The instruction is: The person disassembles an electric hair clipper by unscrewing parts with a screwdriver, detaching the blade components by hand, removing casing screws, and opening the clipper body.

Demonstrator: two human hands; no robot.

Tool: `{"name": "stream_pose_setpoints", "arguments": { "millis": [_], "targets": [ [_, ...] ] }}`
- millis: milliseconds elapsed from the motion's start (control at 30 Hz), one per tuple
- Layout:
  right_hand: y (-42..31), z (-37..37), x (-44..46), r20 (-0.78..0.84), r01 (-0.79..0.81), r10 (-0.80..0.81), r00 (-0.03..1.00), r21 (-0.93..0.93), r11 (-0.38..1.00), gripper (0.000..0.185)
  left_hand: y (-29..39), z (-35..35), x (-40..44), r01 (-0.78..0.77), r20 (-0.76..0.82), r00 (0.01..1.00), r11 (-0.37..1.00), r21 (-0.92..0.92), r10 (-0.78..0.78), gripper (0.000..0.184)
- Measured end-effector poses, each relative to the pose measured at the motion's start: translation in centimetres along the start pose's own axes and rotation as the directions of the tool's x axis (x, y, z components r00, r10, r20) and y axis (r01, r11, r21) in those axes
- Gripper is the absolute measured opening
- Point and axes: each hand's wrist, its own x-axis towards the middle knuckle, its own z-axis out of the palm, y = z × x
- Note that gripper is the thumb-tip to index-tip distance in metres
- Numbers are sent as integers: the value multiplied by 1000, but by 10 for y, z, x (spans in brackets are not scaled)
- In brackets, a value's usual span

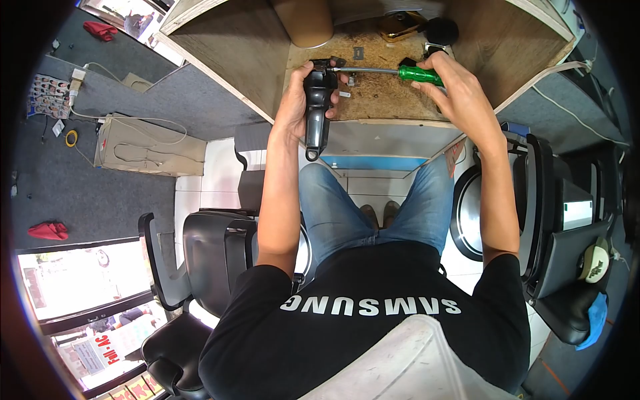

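Observation:
My left hand (pixel 294 100) is wrapped round a black handheld device (pixel 319 110), which hangs upright at the front of a wooden compartment. My right hand (pixel 460 93) grips the green handle of a screwdriver (pixel 419 75) from the right side. The screwdriver's metal shaft lies level and its tip meets the upper end of the device. Small loose parts (pixel 345 95) lie on the compartment's worn floor (pixel 380 100) just right of the device. Some fingers of my left hand are hidden behind the device.
Wooden walls (pixel 513 50) stand on both sides of the compartment. At its back are a brown cylinder (pixel 303 23), a gold object (pixel 399 27) and a dark round object (pixel 441 31). Black chairs (pixel 217 247) stand at left and right. A cardboard box (pixel 150 145) lies left.

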Motion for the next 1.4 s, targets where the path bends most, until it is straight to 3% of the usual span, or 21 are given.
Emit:
{"name": "stream_pose_setpoints", "arguments": {
  "millis": [367, 467, 567, 667, 767, 967, 1067, 1167, 1267, 1400],
  "targets": [
    [0, 0, -1, -3, 38, -39, 999, -157, 987, 26, -1, -8, 2, 38, 4, 999, 999, 5, -38, 47],
    [-5, 6, -3, -77, 0, -2, 997, -30, 1000, 29, -2, -8, 2, 37, -2, 999, 999, -6, -37, 46],
    [-3, 1, -5, 25, -81, 80, 996, 65, 995, 30, -1, -7, 2, 42, -3, 999, 999, -28, -42, 47],
    [-1, -1, -3, -16, 41, -43, 999, -112, 993, 30, -1, -6, 1, 41, -8, 999, 999, -20, -41, 47],
    [3, 2, -5, 32, 2, 4, 999, -211, 977, 28, 0, -5, 1, 42, -12, 999, 999, -8, -42, 47],
    [-9, -3, -5, 39, -98, 97, 995, 30, 995, 31, -1, -3, 1, 33, -28, 999, 999, 15, -32, 49],
    [-5, -5, -4, 5, -51, 51, 999, 61, 997, 31, -1, -2, 0, 39, -40, 998, 999, 24, -38, 50],
    [6, 0, -5, 20, -8, 12, 1000, -185, 983, 28, -1, -3, 0, 42, -48, 998, 999, 32, -40, 51],
    [5, 4, -7, 48, -87, 94, 994, -119, 989, 29, 0, -2, -1, 45, -40, 998, 999, 31, -44, 50],
    [-5, 4, -7, -36, -79, 81, 996, 42, 996, 32, -1, -5, 0, 46, -5, 999, 999, -2, -46, 50]
  ]
}}
